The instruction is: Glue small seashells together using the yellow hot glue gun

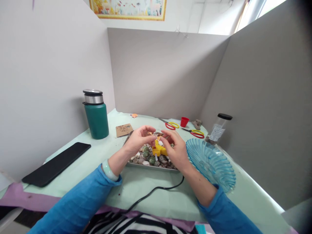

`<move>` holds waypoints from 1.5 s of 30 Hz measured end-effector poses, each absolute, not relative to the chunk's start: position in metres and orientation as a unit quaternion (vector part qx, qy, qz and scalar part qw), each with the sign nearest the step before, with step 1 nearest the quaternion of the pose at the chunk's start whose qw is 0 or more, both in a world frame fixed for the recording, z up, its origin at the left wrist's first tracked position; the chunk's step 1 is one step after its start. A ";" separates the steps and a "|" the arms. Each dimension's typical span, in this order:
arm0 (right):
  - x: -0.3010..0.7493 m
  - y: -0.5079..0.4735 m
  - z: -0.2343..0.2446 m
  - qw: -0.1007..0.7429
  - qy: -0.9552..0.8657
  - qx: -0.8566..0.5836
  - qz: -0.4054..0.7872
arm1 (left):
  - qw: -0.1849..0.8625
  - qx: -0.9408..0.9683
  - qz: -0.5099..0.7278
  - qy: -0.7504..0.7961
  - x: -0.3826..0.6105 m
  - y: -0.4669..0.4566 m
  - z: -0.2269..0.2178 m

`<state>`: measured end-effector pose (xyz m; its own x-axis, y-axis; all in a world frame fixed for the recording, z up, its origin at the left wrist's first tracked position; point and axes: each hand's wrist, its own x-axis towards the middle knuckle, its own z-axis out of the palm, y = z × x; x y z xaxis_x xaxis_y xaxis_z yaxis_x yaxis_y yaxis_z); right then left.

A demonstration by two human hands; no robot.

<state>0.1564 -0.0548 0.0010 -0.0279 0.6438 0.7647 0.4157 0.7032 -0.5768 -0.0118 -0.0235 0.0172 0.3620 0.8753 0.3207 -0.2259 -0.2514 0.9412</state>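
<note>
My left hand (139,140) and my right hand (175,148) meet above a metal tray (151,166) filled with several shells and small green pieces. Both hands pinch a small shell-like piece (158,134) between their fingertips, with a bit of orange beside it. A yellow glue gun (159,150) lies in the tray just under the hands, and its black cord (156,190) runs off toward me across the pale green table cover.
A green flask (96,115) stands at the left, a black flat case (57,164) nearer me. A blue ribbed glass dish (211,162) sits right of the tray. Two red-and-yellow scissors (172,125), a red cup (184,122), a clear jar (219,128) and a brown card (123,130) lie behind. Grey partitions enclose the table.
</note>
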 end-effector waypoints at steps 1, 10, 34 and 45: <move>0.156 -0.056 0.002 0.598 -0.704 -0.373 0.091 | 0.541 0.621 0.499 0.270 -0.011 -0.024 0.017; 0.153 -0.060 0.006 0.603 -0.702 -0.372 0.070 | 0.450 0.687 0.478 0.312 -0.008 -0.029 0.021; 0.152 -0.059 0.002 0.550 -0.729 -0.398 0.084 | 0.192 0.773 0.539 0.273 -0.006 -0.029 0.011; 0.155 -0.056 0.003 0.562 -0.718 -0.404 0.072 | 0.422 0.684 0.543 0.242 -0.004 -0.028 0.014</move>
